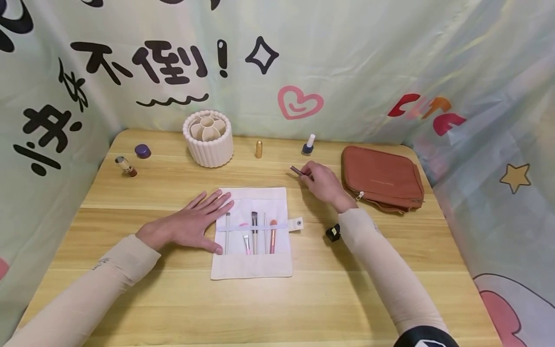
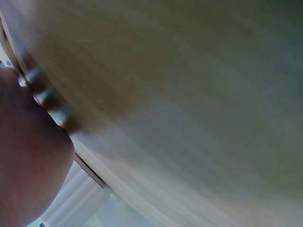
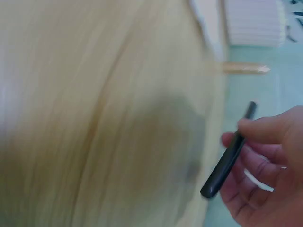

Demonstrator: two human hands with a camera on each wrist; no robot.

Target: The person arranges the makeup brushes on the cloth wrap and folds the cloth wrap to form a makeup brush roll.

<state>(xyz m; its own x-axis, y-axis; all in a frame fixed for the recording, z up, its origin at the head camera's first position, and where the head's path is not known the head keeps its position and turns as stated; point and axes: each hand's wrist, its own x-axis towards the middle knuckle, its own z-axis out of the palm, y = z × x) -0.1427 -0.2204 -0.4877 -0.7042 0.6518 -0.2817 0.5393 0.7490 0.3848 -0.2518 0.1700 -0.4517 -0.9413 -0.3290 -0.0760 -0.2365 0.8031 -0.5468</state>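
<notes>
My left hand lies spread on the left edge of a white fabric brush roll, which is laid flat. Several makeup brushes stand in its pocket, among them a dark-bristled brush and a red one. To the right of the roll, above the table, my right hand pinches a slim dark stick between thumb and fingers. Its far end tapers, and its kind does not show. Only part of the left hand appears in the left wrist view.
A white ribbed holder stands at the back, with a gold tube and a nail polish bottle to its right. A brown zip bag lies right, a small black item by the right sleeve. A lipstick-like tube and purple-lidded jar sit left.
</notes>
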